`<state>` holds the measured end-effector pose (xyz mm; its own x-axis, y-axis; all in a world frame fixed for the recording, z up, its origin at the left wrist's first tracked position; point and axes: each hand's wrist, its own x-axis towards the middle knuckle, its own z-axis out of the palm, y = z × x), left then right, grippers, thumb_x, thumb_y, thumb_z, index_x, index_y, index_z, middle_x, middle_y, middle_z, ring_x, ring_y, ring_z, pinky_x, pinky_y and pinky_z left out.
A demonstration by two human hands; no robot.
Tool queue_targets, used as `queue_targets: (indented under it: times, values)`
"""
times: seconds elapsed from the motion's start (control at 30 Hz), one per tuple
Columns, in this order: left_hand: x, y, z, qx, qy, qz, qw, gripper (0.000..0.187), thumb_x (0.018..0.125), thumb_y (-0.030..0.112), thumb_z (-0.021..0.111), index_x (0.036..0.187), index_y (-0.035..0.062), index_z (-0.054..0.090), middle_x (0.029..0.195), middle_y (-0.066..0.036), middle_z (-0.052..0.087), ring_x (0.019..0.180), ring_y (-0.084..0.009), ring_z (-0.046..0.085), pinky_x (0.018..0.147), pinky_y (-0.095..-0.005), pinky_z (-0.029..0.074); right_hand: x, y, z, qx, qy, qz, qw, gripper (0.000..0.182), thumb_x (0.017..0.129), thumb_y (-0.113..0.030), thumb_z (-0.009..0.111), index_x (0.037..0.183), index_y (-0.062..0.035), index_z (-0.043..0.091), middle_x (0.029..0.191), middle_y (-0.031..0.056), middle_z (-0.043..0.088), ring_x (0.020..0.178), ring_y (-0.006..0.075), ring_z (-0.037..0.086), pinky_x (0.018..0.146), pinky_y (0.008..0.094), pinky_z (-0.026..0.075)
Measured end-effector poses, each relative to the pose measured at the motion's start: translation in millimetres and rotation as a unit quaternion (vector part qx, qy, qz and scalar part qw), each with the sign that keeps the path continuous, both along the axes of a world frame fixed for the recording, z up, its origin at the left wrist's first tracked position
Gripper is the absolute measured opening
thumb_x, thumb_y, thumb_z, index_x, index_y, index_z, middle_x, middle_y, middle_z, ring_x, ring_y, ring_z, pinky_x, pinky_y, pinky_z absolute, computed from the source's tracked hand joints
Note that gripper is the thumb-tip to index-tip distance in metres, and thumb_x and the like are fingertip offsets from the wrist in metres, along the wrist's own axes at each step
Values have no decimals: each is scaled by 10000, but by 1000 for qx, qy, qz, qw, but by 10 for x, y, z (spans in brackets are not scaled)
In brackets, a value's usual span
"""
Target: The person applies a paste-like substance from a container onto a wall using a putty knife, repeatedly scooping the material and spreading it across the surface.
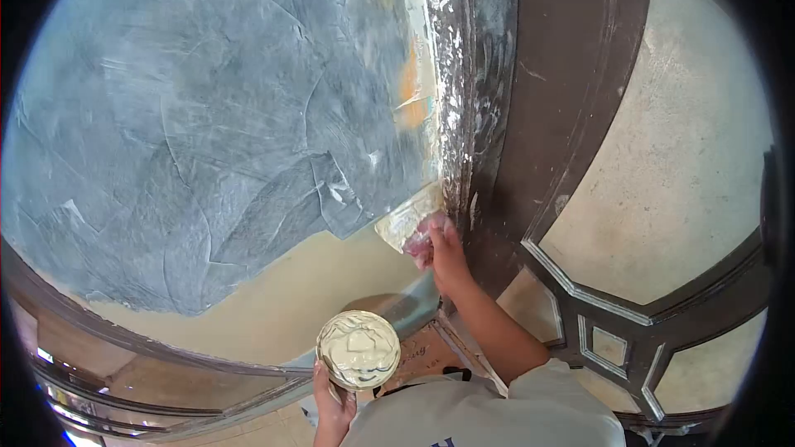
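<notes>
My right hand (pixel 445 257) is closed around the pinkish handle of a wide putty knife (pixel 411 215). Pale paste smears its blade, which lies at or close against the wall beside the dark door frame. My left hand (pixel 330 397) grips a round tub (pixel 358 349) from below and the side. Cream-coloured putty with a ridged surface fills the tub. Grey, streaky plaster (pixel 224 116) covers the upper wall, and a smooth cream strip (pixel 281 302) shows under its ragged lower edge.
Dark, paint-spattered trim (pixel 451 74) borders the wall on the right. Beyond it stands a brown panelled door (pixel 571 116) with pale panels. A printed cardboard piece (pixel 426 354) lies on the floor below. Dark curved skirting (pixel 141 339) runs along the lower left.
</notes>
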<state>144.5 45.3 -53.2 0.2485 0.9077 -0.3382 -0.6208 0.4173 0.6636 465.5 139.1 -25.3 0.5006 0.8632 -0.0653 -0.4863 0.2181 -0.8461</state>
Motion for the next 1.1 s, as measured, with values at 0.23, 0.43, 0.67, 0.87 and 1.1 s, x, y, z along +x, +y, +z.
queue_targets:
  times: [0.23,0.43,0.67,0.87,1.1]
  values:
    - [16,10,24,-17,16,0,1000,477,1042,331,432,1445,81,379,1435,-90,485,1292,-238,516,1063,-392,469,-67,-80,-314,-10,34,-3,999,215,1033,-289,513,1126,-98,481,934,57,603,564,126,603,428,263,468]
    - [-18,24,-36,-16,20,-4,1000,452,1050,318,402,1438,88,387,1420,-93,497,1285,-237,520,1054,-384,473,-98,-93,111,7,5,1,1000,254,1005,-281,562,1125,-79,467,929,75,606,575,140,625,418,264,474]
    - [-37,54,-93,-32,25,1,999,458,1050,325,393,1441,87,382,1426,-94,496,1285,-234,521,1049,-378,478,-44,29,52,-34,4,32,999,323,985,-303,594,1147,-61,455,937,84,608,656,151,654,445,275,505]
    - [-30,46,-11,-23,33,8,999,472,1043,328,412,1444,81,376,1427,-94,495,1279,-234,526,1054,-386,472,-158,-13,-970,-67,25,17,997,344,996,-334,579,1172,-71,442,950,73,606,652,137,644,441,273,484]
    - [-59,68,-55,18,35,-24,999,480,1039,339,422,1438,76,378,1421,-95,496,1282,-248,522,1056,-403,469,-142,-383,-2656,-156,23,125,980,282,1008,-361,558,1073,-100,473,769,75,621,534,159,600,431,302,497]
